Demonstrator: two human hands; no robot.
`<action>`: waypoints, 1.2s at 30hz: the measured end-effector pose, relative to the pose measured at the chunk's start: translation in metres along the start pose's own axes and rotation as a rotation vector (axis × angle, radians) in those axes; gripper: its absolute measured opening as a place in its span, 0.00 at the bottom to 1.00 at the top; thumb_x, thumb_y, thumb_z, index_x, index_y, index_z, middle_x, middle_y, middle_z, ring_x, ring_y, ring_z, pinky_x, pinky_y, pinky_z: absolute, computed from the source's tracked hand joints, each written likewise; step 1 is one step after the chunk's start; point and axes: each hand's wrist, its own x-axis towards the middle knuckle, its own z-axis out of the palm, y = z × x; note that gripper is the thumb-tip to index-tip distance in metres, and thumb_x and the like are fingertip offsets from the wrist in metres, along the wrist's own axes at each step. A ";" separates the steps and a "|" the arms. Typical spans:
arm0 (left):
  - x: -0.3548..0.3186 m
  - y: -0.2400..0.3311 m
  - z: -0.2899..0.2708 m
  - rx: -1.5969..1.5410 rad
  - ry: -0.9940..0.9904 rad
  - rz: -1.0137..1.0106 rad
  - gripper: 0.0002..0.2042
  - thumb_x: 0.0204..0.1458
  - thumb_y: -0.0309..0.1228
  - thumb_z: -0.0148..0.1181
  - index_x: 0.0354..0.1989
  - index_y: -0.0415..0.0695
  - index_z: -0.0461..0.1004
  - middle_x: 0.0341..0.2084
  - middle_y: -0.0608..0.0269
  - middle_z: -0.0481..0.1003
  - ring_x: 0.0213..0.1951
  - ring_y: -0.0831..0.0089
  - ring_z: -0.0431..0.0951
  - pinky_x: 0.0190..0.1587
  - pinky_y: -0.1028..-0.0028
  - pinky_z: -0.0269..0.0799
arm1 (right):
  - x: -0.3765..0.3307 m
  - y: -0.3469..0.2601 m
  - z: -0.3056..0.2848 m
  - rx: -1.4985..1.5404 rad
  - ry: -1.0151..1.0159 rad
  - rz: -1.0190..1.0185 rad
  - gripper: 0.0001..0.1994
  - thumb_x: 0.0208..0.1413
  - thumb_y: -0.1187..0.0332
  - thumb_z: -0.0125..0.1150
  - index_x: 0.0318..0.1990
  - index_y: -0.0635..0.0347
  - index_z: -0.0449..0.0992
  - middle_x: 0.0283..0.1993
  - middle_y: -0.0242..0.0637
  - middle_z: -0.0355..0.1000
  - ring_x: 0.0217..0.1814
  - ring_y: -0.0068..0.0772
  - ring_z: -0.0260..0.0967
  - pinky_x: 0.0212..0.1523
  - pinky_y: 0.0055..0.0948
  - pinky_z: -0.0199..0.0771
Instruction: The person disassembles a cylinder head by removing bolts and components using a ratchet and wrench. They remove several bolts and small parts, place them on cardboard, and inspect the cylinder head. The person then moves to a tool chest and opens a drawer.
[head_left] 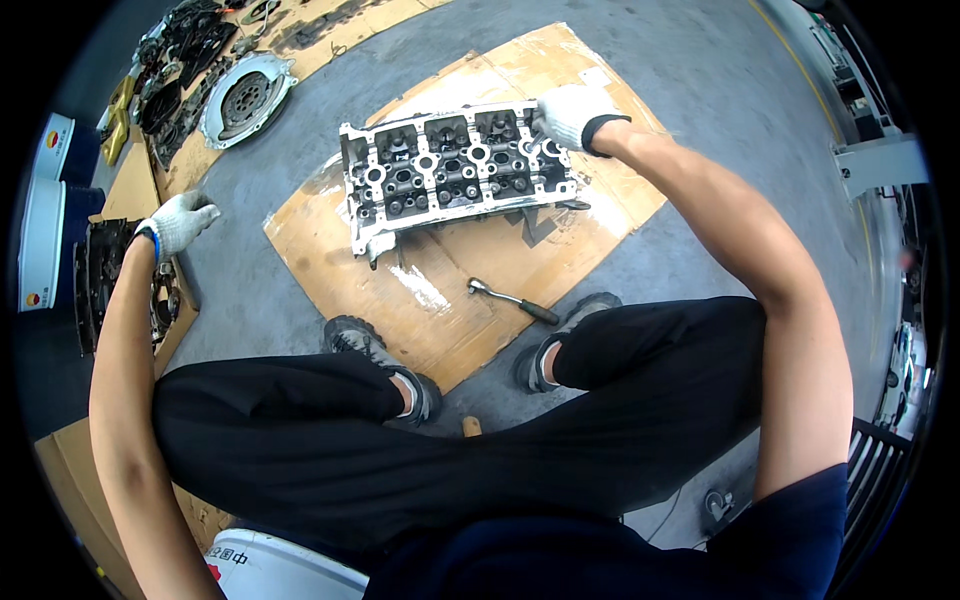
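A metal engine cylinder head [455,165] lies on a sheet of cardboard in front of me, its open valve chambers facing up. My right hand [574,115], in a white knitted glove, is closed at the head's far right corner; its fingertips point down into that end, and what they grip is hidden. Out to the left, my left hand [178,222], gloved the same way, is raised beside a cardboard box of parts. Its fingers are curled together, and anything between them is too small to make out. A ratchet wrench [512,301] with a dark handle rests near my feet.
The cardboard sheet [440,345] is stained and lies on the grey floor. At far left are a box of dark engine parts [165,300], drums [45,235] and a round clutch-like disc [247,100]. A white bucket [270,560] stands at lower left.
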 end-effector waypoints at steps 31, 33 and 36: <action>-0.001 0.008 0.005 -0.033 0.003 0.029 0.16 0.62 0.37 0.58 0.48 0.35 0.77 0.29 0.64 0.77 0.32 0.75 0.75 0.39 0.71 0.73 | -0.007 0.003 -0.004 0.029 0.109 -0.225 0.10 0.56 0.62 0.60 0.36 0.56 0.83 0.35 0.49 0.80 0.39 0.54 0.78 0.44 0.45 0.77; -0.003 0.009 0.006 -0.047 -0.011 0.008 0.18 0.62 0.38 0.58 0.50 0.34 0.77 0.33 0.60 0.79 0.35 0.72 0.77 0.43 0.70 0.74 | -0.010 0.000 -0.010 0.058 0.001 -0.062 0.11 0.56 0.61 0.60 0.37 0.57 0.83 0.36 0.50 0.80 0.40 0.55 0.78 0.44 0.45 0.77; -0.002 0.005 0.005 -0.038 -0.020 0.011 0.19 0.61 0.38 0.58 0.50 0.34 0.77 0.35 0.57 0.80 0.37 0.69 0.78 0.46 0.68 0.74 | -0.008 0.001 -0.013 0.055 -0.020 -0.005 0.13 0.57 0.61 0.60 0.40 0.59 0.83 0.39 0.51 0.80 0.43 0.54 0.78 0.44 0.45 0.77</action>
